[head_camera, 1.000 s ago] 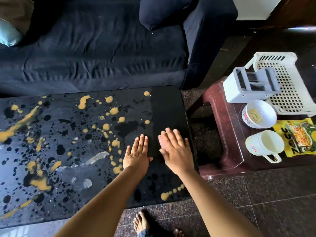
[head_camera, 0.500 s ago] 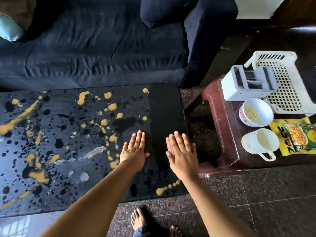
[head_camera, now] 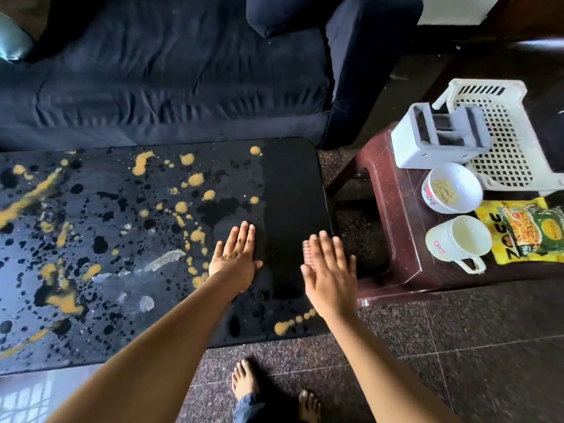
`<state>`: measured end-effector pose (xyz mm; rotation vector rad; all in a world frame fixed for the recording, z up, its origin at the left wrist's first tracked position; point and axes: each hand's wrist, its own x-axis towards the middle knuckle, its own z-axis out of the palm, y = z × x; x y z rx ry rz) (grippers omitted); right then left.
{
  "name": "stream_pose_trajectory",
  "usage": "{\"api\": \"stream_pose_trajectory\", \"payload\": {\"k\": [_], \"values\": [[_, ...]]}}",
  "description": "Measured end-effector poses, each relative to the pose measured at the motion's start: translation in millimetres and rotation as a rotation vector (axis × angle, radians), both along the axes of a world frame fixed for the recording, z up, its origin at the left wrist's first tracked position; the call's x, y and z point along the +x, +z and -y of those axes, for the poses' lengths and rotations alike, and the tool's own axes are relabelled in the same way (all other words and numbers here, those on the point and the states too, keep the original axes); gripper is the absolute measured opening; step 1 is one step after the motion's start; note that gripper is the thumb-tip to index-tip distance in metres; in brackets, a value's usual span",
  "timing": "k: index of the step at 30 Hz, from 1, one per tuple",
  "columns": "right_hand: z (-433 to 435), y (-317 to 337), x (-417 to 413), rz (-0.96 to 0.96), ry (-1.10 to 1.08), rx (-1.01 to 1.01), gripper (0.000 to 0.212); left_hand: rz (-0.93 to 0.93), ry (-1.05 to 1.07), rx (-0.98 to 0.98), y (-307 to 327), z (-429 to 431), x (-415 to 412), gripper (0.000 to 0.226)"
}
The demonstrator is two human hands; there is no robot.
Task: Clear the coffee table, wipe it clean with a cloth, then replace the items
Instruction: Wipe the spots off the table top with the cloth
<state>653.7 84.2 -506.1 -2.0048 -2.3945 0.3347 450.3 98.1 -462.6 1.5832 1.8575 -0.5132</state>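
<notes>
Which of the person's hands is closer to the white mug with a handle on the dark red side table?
The right hand. It hovers at the coffee table's right edge, across a gap from the white mug. The left hand lies flat farther left.

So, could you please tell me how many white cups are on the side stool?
2: the noodle cup sits behind the handled mug, which is nearer the stool's front edge.

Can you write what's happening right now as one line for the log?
left hand: flat on coffee table | right hand: open, empty | mug, bowl: on side table
</notes>
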Motion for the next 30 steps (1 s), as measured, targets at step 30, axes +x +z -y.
{"api": "stream_pose_trajectory", "payload": {"k": [30], "values": [[50.3,0.8,17.2,0.018,0.056,0.012,0.059,0.025,0.084,0.379,18.2,60.0,28.4,0.061]]}}
